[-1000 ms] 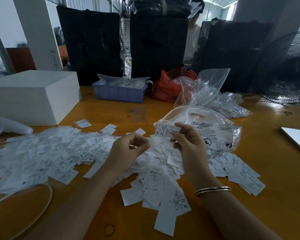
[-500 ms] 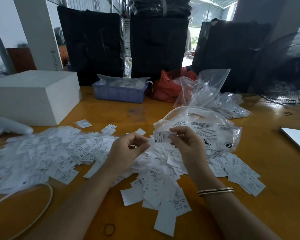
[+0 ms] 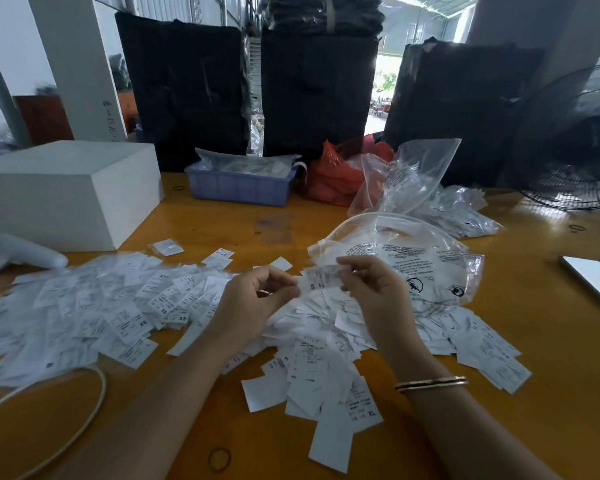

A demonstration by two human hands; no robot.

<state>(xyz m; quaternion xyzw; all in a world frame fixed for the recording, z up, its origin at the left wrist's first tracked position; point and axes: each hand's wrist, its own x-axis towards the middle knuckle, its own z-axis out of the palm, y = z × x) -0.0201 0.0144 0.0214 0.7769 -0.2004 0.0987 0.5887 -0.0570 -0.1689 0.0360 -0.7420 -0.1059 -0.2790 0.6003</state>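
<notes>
1. Sorting size labels is the work in hand, and it covers much of the orange bench.
2. Across the left of the bench lies a wide spread of labels, several of them reading XS. A looser heap lies under our wrists, and a clear zip bag rests just behind it.
3. Our right hand pinches one label by its right end, lifted above the heap in front of the bag.
4. Our left hand is curled, with its fingertips at the label's left end. We cannot tell whether it grips.
5. We judge this to be the reading step. Next we need the printed size facing us, then a short carry to the matching group.
</notes>
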